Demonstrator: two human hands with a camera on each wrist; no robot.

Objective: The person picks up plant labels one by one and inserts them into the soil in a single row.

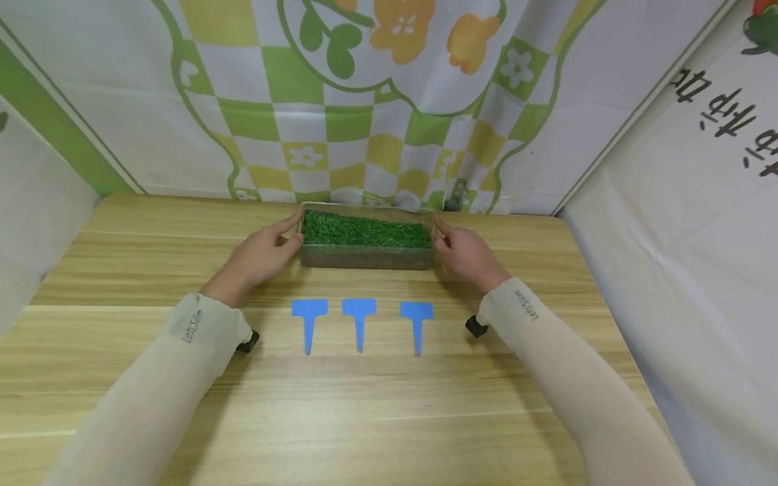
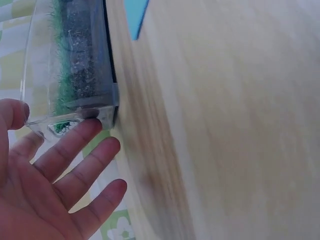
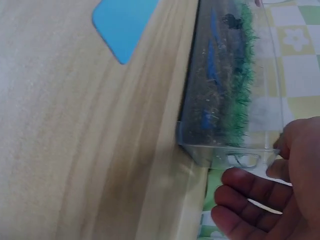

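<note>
1. Head view: patterned cloth (image 1: 298, 74), one, green and yellow checks with flowers, hung behind the table.
2. Table (image 1: 365, 418), one, wood-grain top.
3. Sleeves (image 1: 121, 405), two, pale, lettered near the cuffs.
4. Clear box (image 1: 365, 258), one, rectangular, at the far edge of the table, long side toward the person, between both hands. It appears to rest on the top; full contact is not shown. Judged: position orderly, letting go not yet done. Whether it is being set down or taken up, cannot tell.
5. Green turf (image 1: 365, 231), one strip, inside the box above a dark filling (image 2: 82, 65). Judged: this part complete.
6. Left hand (image 1: 258, 256), one, at the box's left end. Well spread, fingers nearly straight; thumb and some fingertips touch the end, the others stand clear.
7. Right hand (image 1: 468, 253), one, at the right end. Thumb and forefinger at the rim corner, remaining fingers loosely bent; cannot tell whether they pinch the rim.
8. Blue markers (image 1: 359, 308), three, T-shaped, flat in a row before the box, points toward the person, untouched. Judged: nothing done with them at this stage.
9. Black blocks (image 1: 477, 327), two, one at each cuff.
</note>
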